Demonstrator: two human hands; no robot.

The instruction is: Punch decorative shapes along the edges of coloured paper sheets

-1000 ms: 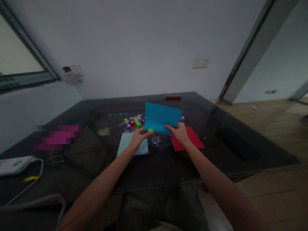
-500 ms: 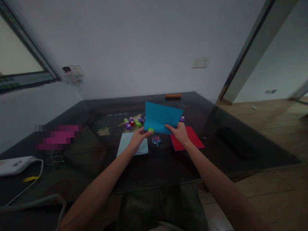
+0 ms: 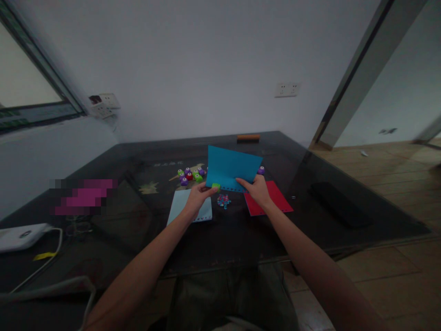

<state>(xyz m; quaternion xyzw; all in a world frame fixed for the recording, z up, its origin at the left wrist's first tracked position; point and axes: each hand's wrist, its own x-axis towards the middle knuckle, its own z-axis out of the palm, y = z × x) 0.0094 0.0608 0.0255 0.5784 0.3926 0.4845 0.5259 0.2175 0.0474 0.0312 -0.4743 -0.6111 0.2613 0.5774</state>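
A blue sheet of paper (image 3: 234, 164) stands tilted up above the table, with a row of small punched holes along its lower edge. My right hand (image 3: 257, 187) grips its lower right part, thumb in front. In the closed fingers of my left hand (image 3: 200, 195) is a small green craft punch (image 3: 216, 186), at the sheet's lower left corner. Beneath the sheet lies a little pile of coloured paper bits (image 3: 223, 201). A pale blue sheet (image 3: 177, 204) with a punched edge lies under my left hand. Below my right hand is a red sheet (image 3: 279, 200), punched along its near edge.
Several purple, green and red craft punches (image 3: 189, 176) cluster behind my left hand. One purple punch (image 3: 261, 170) shows beside the blue sheet. A black case (image 3: 339, 204) lies at the right, an orange-brown bar (image 3: 248, 137) at the back, a white power strip (image 3: 24, 236) at the left.
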